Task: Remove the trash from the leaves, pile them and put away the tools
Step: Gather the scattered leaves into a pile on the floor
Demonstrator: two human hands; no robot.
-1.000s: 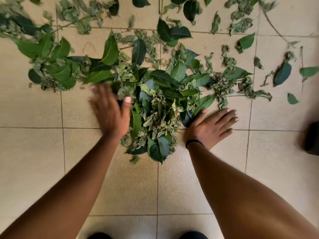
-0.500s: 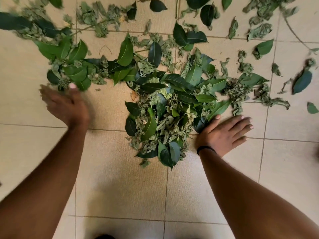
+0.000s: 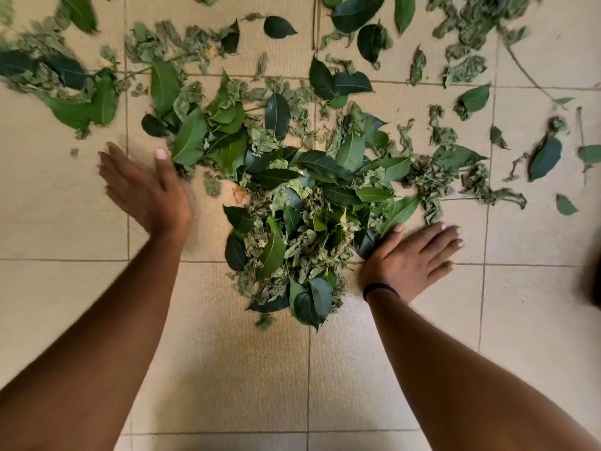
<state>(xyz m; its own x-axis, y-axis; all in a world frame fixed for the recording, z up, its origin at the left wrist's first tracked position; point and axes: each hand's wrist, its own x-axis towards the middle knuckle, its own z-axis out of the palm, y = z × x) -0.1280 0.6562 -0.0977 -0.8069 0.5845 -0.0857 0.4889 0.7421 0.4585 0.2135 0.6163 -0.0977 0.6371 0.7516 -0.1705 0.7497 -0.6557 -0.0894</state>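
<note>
While only the head view is available, all notes come from it, with the leaf pile (image 3: 299,229) taken as the landmark.

Head view: pile sits on the tiled floor (image 3: 325,369), between the two forearms. It is a loose mound of glossy dark leaves mixed with crumpled, dried ones.

Left hand (image 3: 146,187): just left of the pile, fingers straight and together, palm turned toward the pile, holding nothing. Blurred, so I cannot tell whether its edge touches the floor. Thumb tip lies against the leaves at the pile's upper left. Judgement: the flat, blade-like pose suits sweeping leaves inward rather than picking them up.

Right hand (image 3: 413,255): flat on the floor, fingers spread and relaxed, grasping nothing. Its thumb side touches the pile's right edge. Judgement: acts as a stop so swept leaves gather against it, or as a prop.

Scattered leaves (image 3: 471,102): still spread beyond the pile, to its upper left and its upper right. A thin stem (image 3: 527,73) lies far to the pile's upper right.

No trash or tools identifiable. Judgement: piling is partly done; much remains to gather.
</note>
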